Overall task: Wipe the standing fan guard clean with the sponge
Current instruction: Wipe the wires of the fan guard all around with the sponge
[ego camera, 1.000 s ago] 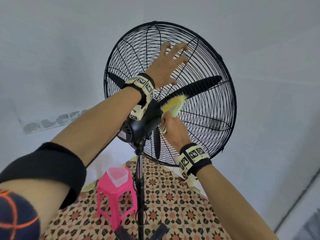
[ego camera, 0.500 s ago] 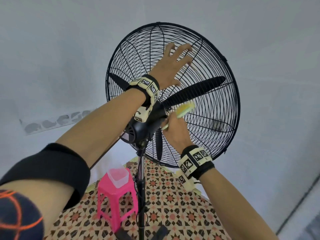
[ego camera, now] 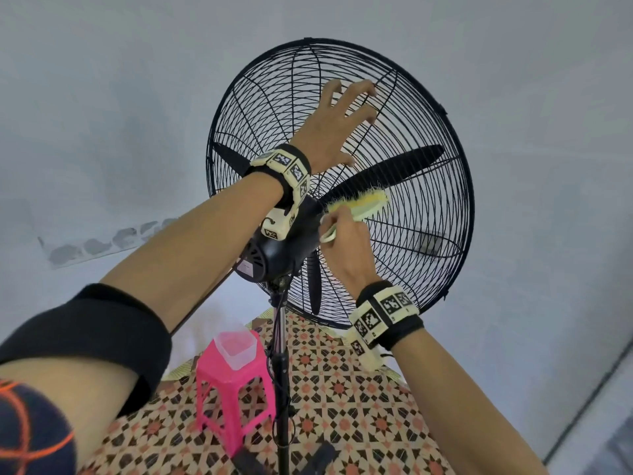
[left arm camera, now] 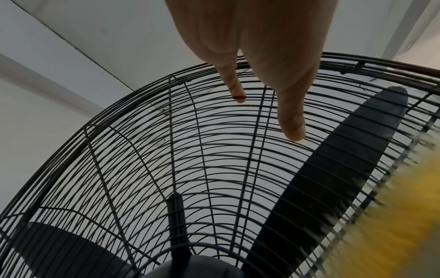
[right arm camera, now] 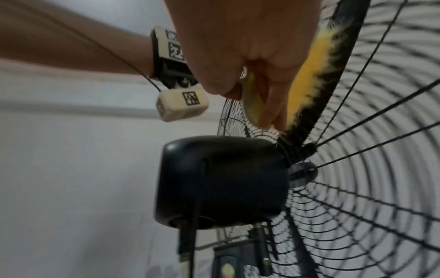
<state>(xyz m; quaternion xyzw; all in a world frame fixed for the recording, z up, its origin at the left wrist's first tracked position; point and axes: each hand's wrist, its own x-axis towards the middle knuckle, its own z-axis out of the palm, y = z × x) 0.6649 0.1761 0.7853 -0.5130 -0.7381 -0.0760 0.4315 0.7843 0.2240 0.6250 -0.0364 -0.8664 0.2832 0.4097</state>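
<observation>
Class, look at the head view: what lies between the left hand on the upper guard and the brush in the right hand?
Bare guard wires, with a black fan blade behind them, separate the left hand from the brush; head view.

Soft even daylight, wrist views dim, motion-blurred, edges warped

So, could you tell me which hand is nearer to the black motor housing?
Right. The right hand works just beside the black motor housing; the left hand rests higher on the guard.

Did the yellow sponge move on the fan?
Yes. The sponge slid outward along the guard, away from the motor, toward the rim.
</observation>
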